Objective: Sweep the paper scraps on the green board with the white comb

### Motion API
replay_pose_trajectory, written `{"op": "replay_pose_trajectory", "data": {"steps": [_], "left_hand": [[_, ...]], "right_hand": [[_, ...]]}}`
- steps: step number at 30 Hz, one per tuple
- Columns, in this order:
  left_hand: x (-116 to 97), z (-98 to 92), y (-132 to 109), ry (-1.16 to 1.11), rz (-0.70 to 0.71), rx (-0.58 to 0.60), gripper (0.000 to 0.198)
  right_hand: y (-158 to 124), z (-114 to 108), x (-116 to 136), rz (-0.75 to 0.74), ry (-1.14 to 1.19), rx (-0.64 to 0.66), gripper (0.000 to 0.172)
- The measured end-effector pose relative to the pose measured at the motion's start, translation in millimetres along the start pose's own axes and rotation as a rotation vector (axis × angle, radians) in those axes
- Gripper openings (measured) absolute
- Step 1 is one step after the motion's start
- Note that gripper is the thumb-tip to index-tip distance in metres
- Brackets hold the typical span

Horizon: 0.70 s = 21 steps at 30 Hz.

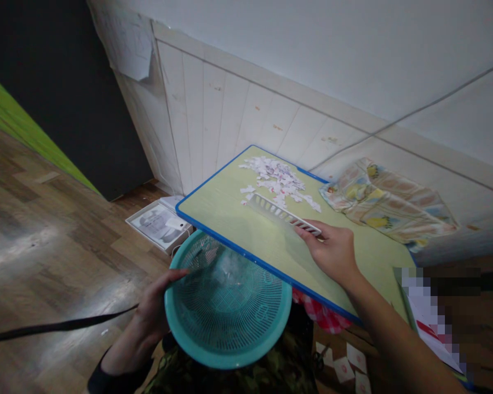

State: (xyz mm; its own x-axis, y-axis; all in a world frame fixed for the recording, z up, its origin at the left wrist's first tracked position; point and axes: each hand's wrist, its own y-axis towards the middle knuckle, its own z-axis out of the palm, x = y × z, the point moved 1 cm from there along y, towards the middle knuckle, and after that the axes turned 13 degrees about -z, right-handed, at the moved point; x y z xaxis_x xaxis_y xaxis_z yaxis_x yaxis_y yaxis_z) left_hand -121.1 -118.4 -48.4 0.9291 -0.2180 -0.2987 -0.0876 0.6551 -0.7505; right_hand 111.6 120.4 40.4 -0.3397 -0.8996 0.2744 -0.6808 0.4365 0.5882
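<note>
My left hand (154, 303) is closed on the left rim of a teal plastic colander (225, 361), thumb over the edge. The colander sits in front of my body, its far side under the table's blue edge. Some clear, crumpled plastic-looking material (228, 265) lies inside it. My right hand (332, 249) grips one end of a long white slotted plastic piece (271, 210), held over the yellow-green tabletop (213, 200). Beyond its far end, small torn white paper scraps (275, 176) lie heaped and scattered on the tabletop, some close to the piece.
A patterned cloth (386, 202) lies along the wall side of the table. An open white box (160, 221) stands on the floor at left. White cards (345, 369) and scissors (318, 361) lie below right. A black strap (61, 327) stretches left from near my left wrist.
</note>
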Motion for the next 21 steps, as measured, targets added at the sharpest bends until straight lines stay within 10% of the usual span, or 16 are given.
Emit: {"op": "replay_pose_trajectory", "data": {"steps": [21], "left_hand": [[-2.1, 9.1, -4.3, 0.009, 0.02, -0.056, 0.038]], "right_hand": [[-15.2, -18.9, 32.9, -0.174, 0.19, 0.135, 0.022]]}}
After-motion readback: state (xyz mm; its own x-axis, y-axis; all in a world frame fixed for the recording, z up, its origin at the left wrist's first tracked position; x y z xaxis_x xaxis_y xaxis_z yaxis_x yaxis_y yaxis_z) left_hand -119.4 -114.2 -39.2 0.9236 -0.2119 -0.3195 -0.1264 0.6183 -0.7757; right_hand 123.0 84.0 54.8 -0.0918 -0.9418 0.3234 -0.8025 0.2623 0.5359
